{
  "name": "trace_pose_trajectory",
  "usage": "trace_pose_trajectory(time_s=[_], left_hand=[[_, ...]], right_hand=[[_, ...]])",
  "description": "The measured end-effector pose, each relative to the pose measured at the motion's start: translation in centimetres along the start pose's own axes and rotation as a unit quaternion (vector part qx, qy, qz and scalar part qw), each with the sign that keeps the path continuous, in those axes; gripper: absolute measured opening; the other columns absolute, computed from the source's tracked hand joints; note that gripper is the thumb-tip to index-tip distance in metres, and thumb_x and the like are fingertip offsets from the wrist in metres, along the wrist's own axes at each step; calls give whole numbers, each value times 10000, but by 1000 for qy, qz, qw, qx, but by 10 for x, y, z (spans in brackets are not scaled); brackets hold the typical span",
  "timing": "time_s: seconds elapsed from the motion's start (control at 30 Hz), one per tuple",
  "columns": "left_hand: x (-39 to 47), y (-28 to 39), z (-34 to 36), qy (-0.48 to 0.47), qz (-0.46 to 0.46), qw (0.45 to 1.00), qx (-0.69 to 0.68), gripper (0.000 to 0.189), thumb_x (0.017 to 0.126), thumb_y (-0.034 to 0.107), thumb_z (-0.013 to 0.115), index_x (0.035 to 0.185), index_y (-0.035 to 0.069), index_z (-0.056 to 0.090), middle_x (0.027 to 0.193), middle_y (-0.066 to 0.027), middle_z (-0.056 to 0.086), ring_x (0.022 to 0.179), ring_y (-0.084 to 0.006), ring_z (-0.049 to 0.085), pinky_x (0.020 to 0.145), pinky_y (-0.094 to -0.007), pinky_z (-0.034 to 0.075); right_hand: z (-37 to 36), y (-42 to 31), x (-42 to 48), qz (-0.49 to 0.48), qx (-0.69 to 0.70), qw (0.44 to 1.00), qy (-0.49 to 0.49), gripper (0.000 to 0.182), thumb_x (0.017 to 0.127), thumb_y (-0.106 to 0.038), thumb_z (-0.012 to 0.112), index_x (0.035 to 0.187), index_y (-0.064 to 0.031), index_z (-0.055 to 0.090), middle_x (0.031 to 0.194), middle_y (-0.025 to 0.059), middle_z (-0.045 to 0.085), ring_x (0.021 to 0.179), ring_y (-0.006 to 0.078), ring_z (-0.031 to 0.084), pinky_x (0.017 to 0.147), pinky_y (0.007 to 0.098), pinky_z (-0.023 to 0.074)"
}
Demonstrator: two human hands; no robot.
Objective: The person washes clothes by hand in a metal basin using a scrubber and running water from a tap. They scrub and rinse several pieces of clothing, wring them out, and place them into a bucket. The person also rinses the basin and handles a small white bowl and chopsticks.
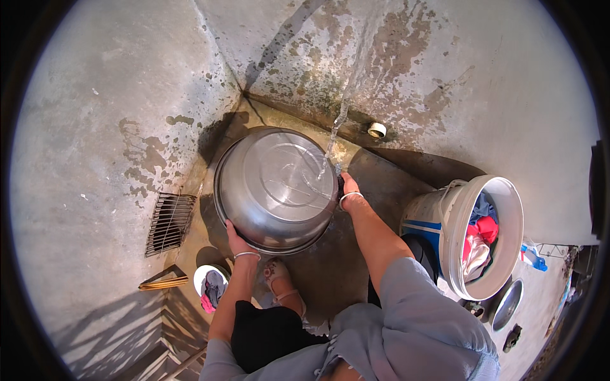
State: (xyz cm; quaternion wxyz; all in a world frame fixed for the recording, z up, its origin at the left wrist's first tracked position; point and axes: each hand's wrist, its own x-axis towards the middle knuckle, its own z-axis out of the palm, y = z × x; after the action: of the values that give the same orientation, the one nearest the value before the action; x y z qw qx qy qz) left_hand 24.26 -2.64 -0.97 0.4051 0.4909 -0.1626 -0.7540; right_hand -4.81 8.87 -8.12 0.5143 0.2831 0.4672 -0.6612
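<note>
A large stainless steel basin [286,178] is upside down, tilted, with its flat base facing up. My left hand [239,240] grips the basin's lower left rim; most of its fingers are hidden beneath. My right hand [351,190] is at the basin's right side, with a dark item [340,185] between it and the metal. What this item is cannot be made out. A stream of water [339,119] falls onto the right part of the base and splashes over it.
To the right stands a large white bucket [512,238] holding clothes [481,243]. A small white bucket [202,276] with cloth is at lower left. A metal grate [170,224] covers a wall opening. A pipe end [377,130] juts from the wall. My shoe [276,274] is just below the basin.
</note>
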Motion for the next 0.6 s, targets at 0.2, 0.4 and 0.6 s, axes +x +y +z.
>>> trace_pose_trajectory(time_s=[0.2,0.4,0.6], left_hand=[[11,-2,42,72,-21,997,-22,642,872,548,403,1299,69,394,1341,-69,403,1190,-247,399,1021,-366,287],[10,-3,48,-19,-81,993,-82,585,905,512,341,1286,74,410,1309,-70,441,1181,-246,427,996,-374,334],[-10,16,42,82,-53,995,-2,529,881,481,445,1222,77,475,1277,-54,469,1111,-243,462,986,-385,330]], right_hand=[[58,94,-109,-502,-311,800,101,515,843,-216,516,1323,-97,372,1272,144,429,1198,317,376,1021,394,256],[116,69,-159,-710,-586,332,-203,469,681,-175,643,1140,-186,551,1275,69,428,1198,259,376,991,471,285],[151,-49,-54,-399,-720,565,-59,497,788,-394,528,1241,-191,501,1293,122,453,1188,289,417,964,419,333]])
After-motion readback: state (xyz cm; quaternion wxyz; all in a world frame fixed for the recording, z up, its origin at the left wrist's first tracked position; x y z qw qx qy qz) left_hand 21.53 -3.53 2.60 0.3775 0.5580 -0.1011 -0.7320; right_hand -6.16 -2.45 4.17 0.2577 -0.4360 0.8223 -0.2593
